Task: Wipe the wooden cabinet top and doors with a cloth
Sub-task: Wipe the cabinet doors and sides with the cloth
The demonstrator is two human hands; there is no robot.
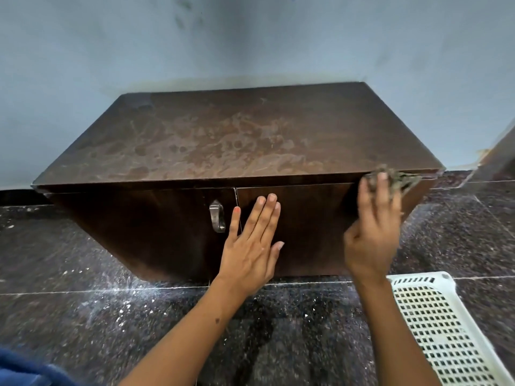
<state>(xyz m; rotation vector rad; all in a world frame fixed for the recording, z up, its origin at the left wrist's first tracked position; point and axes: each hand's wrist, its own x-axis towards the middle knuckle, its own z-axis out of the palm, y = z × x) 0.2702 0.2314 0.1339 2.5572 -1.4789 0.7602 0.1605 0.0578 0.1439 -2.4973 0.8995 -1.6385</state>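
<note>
A dark speckled stone floor (83, 274) fills the near part of the scene, and a pale blue wall (250, 37) closes off the far side. Against that wall stands the wooden cabinet (172, 240), low and wide. Its top (237, 135) carries a cloudy, blotched film across the middle, so it looks unwiped or only smeared. Below are the two doors: the left door (139, 232) has a metal handle (217, 215) near its right edge, and the right door (306, 232) is shut. A white perforated plastic basket (434, 324) lies on the floor at the near right.

The left hand (250, 243) lies flat on the right door beside the seam, fingers straight and together, seemingly steadying the cabinet. The right hand (373, 229), blurred with motion, presses a crumpled greyish cloth (395, 176) against the upper right corner of the front, just under the top's edge; its fingers appear extended over the cloth, though the blur makes the grip hard to read.

The step in hand looks like wiping the right door. The next move probably calls for steady strokes across and down that door, then over the filmy top.
</note>
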